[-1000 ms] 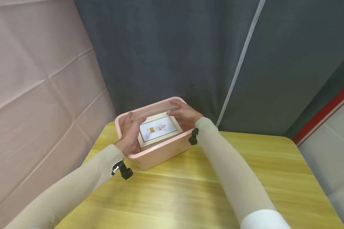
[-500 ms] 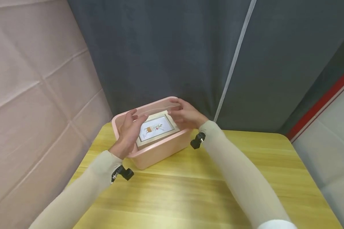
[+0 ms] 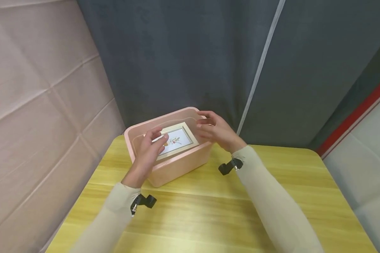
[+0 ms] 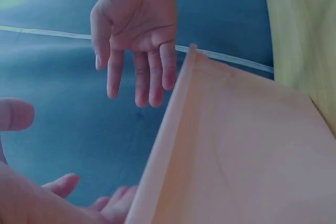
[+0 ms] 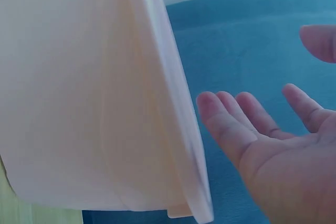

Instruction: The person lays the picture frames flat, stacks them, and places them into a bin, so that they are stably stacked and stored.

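A cream picture frame [image 3: 182, 137] with a small printed drawing lies face up inside a pink plastic bin [image 3: 180, 167]. My left hand [image 3: 147, 151] hovers over the bin's near left part, loosely bent fingers and thumb covering the frame's left side in the head view. Above the right end of the rim, my right hand [image 3: 218, 130] is held with fingers spread and slightly bent, away from the frame. Neither hand grips anything. In the right wrist view the right hand [image 5: 289, 166] is outside the bin's edge, palm and fingers bare.
The bin stands on a yellow wood-grain table [image 3: 190, 214], toward its back edge. Behind it hangs a dark grey curtain [image 3: 177, 56]. Pale pink cloth [image 3: 44, 123] covers the left side, and a white panel with a red strip [image 3: 361, 112] stands at the right.
Both hands have come away from the frame's sides: the right moved right and up to the rim, the left toward me. The frame stays in the bin.
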The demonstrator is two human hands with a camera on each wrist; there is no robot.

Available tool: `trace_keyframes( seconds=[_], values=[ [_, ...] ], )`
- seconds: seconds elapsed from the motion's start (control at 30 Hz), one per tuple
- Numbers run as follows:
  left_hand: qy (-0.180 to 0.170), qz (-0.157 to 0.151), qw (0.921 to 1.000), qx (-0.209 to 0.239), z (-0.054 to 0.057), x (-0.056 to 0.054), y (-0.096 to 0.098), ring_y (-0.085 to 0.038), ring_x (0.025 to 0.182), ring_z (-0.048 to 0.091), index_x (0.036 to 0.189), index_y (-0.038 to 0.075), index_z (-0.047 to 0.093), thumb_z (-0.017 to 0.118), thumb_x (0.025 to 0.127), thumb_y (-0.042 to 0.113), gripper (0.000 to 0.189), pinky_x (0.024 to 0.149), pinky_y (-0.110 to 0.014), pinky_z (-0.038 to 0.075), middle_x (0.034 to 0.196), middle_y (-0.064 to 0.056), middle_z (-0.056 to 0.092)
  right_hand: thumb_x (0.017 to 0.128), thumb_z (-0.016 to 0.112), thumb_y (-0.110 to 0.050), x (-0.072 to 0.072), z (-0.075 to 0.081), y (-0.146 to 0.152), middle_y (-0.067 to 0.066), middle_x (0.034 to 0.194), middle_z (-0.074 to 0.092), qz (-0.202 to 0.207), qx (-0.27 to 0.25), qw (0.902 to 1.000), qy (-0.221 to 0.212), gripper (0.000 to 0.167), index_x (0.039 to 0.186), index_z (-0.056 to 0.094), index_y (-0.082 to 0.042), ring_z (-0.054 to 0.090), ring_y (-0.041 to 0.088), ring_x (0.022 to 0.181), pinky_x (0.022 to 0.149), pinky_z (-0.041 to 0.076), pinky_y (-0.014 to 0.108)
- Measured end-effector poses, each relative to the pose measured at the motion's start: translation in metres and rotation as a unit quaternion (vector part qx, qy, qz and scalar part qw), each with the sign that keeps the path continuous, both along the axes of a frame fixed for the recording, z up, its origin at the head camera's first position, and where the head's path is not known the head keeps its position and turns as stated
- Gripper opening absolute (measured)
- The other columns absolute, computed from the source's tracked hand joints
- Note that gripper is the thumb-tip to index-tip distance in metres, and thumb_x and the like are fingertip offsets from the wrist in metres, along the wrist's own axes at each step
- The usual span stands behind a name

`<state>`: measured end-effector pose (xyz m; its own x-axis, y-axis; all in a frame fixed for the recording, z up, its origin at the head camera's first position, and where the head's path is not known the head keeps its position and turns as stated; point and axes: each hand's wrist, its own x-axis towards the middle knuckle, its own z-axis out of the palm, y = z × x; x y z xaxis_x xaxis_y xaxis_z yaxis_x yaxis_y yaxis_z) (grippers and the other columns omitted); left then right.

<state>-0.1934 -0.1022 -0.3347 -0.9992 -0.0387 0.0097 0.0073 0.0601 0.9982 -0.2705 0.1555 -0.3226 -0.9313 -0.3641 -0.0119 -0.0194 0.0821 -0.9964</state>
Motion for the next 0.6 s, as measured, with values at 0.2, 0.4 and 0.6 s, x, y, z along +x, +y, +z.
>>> trace_keyframes(
  seconds=[0.2, 0.4, 0.6],
  values=[
    [0.032, -0.045, 0.9985, 0.0, 0.0, 0.015, 0.005, -0.031, 0.136, 0.056, 0.154, 0.007, 0.045, 0.06, 0.106, 0.016, 0.051, 0.112, -0.041, 0.054, 0.153, -0.017, 0.048, 0.1, 0.072, -0.019, 0.027, 0.0, 0.014, 0.012, 0.148, 0.056, 0.003, 0.013, 0.9984, 0.056, 0.058, 0.153, 0.048, -0.021, 0.058, 0.032, 0.137, 0.113, 0.051, 0.056],
    [0.098, -0.09, 0.9864, -0.096, -0.005, 0.04, 0.006, -0.031, 0.133, 0.061, 0.152, 0.012, 0.048, 0.064, 0.106, 0.021, 0.05, 0.11, -0.044, 0.055, 0.148, -0.013, 0.057, 0.102, 0.071, -0.021, 0.059, -0.004, 0.032, 0.009, 0.149, 0.057, 0.014, 0.06, 0.9909, 0.12, 0.054, 0.152, 0.049, -0.022, 0.057, 0.037, 0.14, 0.113, 0.052, 0.054],
    [0.161, -0.119, 0.9684, -0.149, -0.013, 0.062, 0.008, -0.029, 0.136, 0.061, 0.153, 0.015, 0.048, 0.066, 0.105, 0.022, 0.052, 0.111, -0.051, 0.054, 0.148, -0.008, 0.059, 0.105, 0.067, -0.018, 0.092, -0.016, 0.055, 0.013, 0.152, 0.056, 0.01, 0.099, 0.9804, 0.17, 0.053, 0.154, 0.047, -0.019, 0.058, 0.037, 0.138, 0.108, 0.056, 0.051]
  ],
)
